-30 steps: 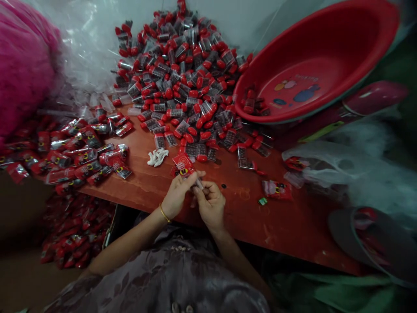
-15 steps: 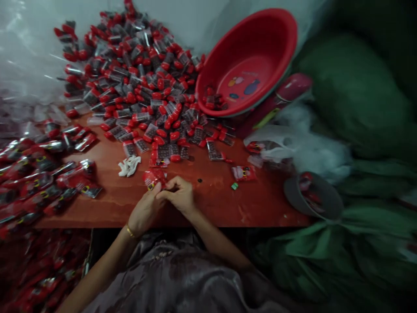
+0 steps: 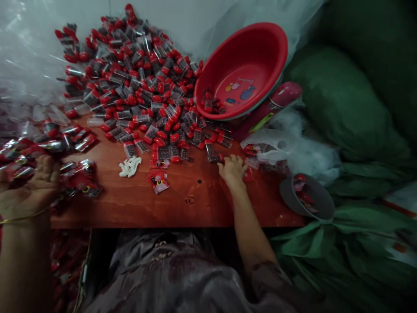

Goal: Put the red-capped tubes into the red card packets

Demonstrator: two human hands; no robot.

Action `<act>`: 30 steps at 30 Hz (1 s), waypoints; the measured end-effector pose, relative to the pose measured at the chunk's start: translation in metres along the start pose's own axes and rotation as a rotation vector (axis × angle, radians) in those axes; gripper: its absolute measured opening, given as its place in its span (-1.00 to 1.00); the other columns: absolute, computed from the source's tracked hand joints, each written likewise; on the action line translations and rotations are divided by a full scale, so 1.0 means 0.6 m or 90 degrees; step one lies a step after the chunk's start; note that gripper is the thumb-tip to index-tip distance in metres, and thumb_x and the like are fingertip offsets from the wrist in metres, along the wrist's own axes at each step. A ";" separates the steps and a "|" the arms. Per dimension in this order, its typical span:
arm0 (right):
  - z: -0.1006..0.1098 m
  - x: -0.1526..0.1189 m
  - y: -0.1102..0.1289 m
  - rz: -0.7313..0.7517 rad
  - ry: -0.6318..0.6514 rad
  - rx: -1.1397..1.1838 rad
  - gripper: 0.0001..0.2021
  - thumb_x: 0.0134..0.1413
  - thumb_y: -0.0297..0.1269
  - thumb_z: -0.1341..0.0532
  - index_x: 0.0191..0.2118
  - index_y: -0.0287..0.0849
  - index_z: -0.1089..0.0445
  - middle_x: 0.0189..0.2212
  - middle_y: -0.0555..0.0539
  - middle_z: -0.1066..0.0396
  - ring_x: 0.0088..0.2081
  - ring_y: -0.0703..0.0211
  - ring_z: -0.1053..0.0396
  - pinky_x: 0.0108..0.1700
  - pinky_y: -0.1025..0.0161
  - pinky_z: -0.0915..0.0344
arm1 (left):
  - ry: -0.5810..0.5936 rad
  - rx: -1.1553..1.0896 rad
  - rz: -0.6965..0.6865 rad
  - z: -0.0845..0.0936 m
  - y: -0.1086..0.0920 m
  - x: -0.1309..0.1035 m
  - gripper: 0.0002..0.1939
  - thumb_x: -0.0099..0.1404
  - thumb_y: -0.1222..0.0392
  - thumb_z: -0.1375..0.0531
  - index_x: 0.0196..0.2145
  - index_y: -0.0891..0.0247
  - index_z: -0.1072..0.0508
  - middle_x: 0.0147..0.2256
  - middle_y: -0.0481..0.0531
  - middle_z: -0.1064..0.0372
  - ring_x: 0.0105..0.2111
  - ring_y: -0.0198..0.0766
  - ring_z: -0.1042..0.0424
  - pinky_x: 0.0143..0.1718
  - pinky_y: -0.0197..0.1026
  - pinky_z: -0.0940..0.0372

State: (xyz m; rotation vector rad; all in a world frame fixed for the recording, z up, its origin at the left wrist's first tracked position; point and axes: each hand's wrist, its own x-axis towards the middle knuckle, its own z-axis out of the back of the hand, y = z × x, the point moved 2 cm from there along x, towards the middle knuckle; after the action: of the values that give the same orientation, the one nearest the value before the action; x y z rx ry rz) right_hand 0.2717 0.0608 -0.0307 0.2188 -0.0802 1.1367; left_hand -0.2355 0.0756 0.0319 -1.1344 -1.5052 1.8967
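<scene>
The left hand [image 3: 32,189] is palm up by red packets [image 3: 84,177]; the right hand [image 3: 233,170] partly covers another packet [image 3: 248,174], a red basin [image 3: 263,56] beyond, a grey bowl [image 3: 288,198] to its right.

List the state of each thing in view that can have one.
Bare left grip: open, palm up
Bare right grip: palm down, fingers spread
Red oval plastic basin: tilted, few contents
Grey round tub: open-topped, partly filled
Clear plastic tubes with red caps: heaped
Small white pieces: bunched together
Red printed packets beside white pieces: lying flat
Translucent plastic bag: crumpled
</scene>
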 end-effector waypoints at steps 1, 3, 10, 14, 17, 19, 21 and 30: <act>-0.005 -0.001 0.002 0.011 0.006 -0.006 -0.81 0.01 -0.38 -0.18 -0.22 -0.30 -0.42 0.05 -0.35 -0.29 0.13 -0.28 -0.08 0.07 -0.34 0.11 | 0.063 -0.076 -0.015 -0.012 0.003 -0.011 -0.58 0.35 0.09 0.20 -0.09 0.15 -0.39 0.00 -0.35 -0.38 0.12 -0.27 -0.22 0.09 0.03 -0.09; -0.006 -0.009 0.013 0.056 -0.004 0.004 -0.85 0.04 -0.42 -0.14 -0.26 -0.25 -0.42 0.04 -0.27 -0.32 0.14 -0.22 -0.09 0.11 -0.32 0.17 | 0.188 -0.142 0.007 -0.050 0.020 -0.052 -0.68 0.30 0.13 0.05 -0.22 0.22 -0.47 -0.15 -0.22 -0.51 0.06 -0.24 -0.29 0.10 -0.03 -0.11; 0.083 -0.083 0.104 0.480 -0.010 0.077 -0.86 0.16 -0.38 -0.06 -0.25 -0.15 -0.37 -0.31 -0.08 -0.47 -0.22 0.10 -0.30 0.14 -0.01 0.04 | 0.410 0.030 -0.206 -0.225 0.089 -0.218 -0.46 -0.15 0.16 -0.40 -0.13 0.19 -0.50 -0.05 0.08 -0.44 0.04 -0.05 -0.32 0.11 -0.13 -0.10; 0.127 -0.124 0.143 0.655 0.042 0.125 -0.82 0.21 -0.41 -0.02 -0.28 -0.13 -0.36 -0.38 -0.05 -0.44 -0.26 0.15 -0.28 0.04 0.07 -0.07 | 0.584 0.078 -0.190 -0.290 0.121 -0.239 -0.56 -0.21 0.16 -0.42 -0.28 0.20 -0.53 -0.30 0.06 -0.50 -0.18 -0.10 -0.43 -0.09 -0.19 -0.24; 0.136 -0.131 0.139 0.654 0.081 0.277 -0.88 0.19 -0.38 -0.07 -0.29 -0.13 -0.35 -0.39 -0.05 -0.42 -0.30 0.16 -0.28 -0.15 0.18 -0.21 | 0.672 0.038 -0.061 -0.307 0.149 -0.243 -0.67 -0.13 0.12 -0.39 -0.37 0.26 -0.48 -0.49 -0.03 -0.43 -0.45 -0.25 -0.39 -0.35 -0.24 -0.26; 0.137 -0.131 0.128 0.631 0.082 0.393 -0.93 0.16 -0.40 -0.12 -0.29 -0.12 -0.34 -0.39 -0.04 -0.41 -0.32 0.18 -0.27 -0.22 0.22 -0.24 | 0.724 0.005 0.005 -0.309 0.165 -0.253 -0.63 -0.11 0.07 -0.37 -0.36 0.31 -0.44 -0.48 -0.03 -0.42 -0.48 -0.30 -0.36 -0.38 -0.26 -0.25; 0.135 -0.132 0.120 0.620 0.083 0.475 -0.93 0.12 -0.43 -0.16 -0.30 -0.11 -0.34 -0.40 -0.03 -0.41 -0.32 0.19 -0.29 -0.22 0.22 -0.26 | 0.786 -0.007 0.028 -0.307 0.176 -0.266 -0.61 -0.06 0.01 -0.34 -0.37 0.35 -0.42 -0.46 -0.01 -0.42 -0.46 -0.31 -0.36 -0.36 -0.26 -0.24; 0.065 -0.157 0.143 0.272 0.282 0.868 -0.41 0.20 0.16 0.28 0.05 -0.07 -0.23 -0.05 -0.14 -0.37 -0.01 0.06 -0.34 0.07 0.06 -0.26 | 0.723 0.338 -0.292 -0.298 0.173 -0.294 -0.78 0.06 0.08 -0.23 -0.49 0.28 -0.34 -0.57 -0.10 -0.26 -0.56 -0.38 -0.18 -0.50 -0.30 -0.08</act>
State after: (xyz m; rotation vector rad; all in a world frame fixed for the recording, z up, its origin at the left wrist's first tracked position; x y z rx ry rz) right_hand 0.1561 0.0032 0.0025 1.1821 1.1203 1.4836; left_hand 0.0230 0.0100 -0.0212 -1.1375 -0.4998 0.9066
